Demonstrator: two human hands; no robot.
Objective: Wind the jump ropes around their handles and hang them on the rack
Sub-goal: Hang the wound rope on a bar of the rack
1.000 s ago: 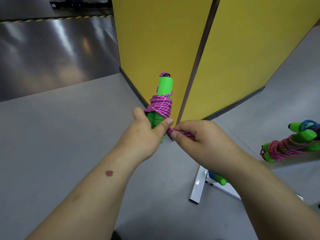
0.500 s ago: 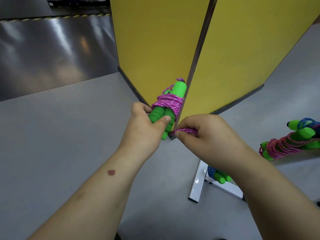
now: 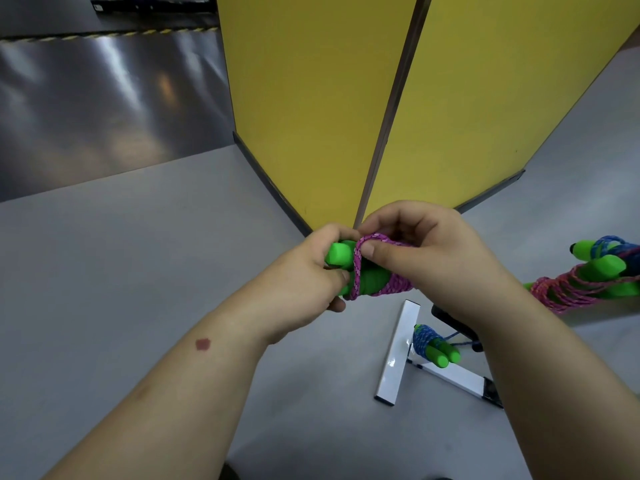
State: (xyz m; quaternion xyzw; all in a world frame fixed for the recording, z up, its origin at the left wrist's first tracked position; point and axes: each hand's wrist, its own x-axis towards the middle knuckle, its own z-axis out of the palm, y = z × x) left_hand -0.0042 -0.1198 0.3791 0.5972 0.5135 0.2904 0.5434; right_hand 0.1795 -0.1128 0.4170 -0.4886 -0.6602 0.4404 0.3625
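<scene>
At frame centre, the left hand (image 3: pixel 304 271) grips the green foam handles (image 3: pixel 349 268); the right hand (image 3: pixel 426 254) pinches the pink braided rope (image 3: pixel 374 241). Keep the loop taut, tucking it snugly under.

In my hands the bright green foam handles (image 3: pixel 369 277) carry a magenta braided rope (image 3: pixel 398 285) flecked with paler pink. Toward the right edge of the matte grey bench (image 3: pixel 156 271) lies another green-handled bundle (image 3: pixel 602 265), its cord (image 3: pixel 568 292) pink with darker speckles and a blue cord (image 3: pixel 609 244) over its top. A blue rope mottled with lighter blue (image 3: pixel 426 339) wraps green handles on the glossy white rack base (image 3: pixel 398 355). Behind stand plain yellow panels (image 3: pixel 311 98) edged in dark grey.
</scene>
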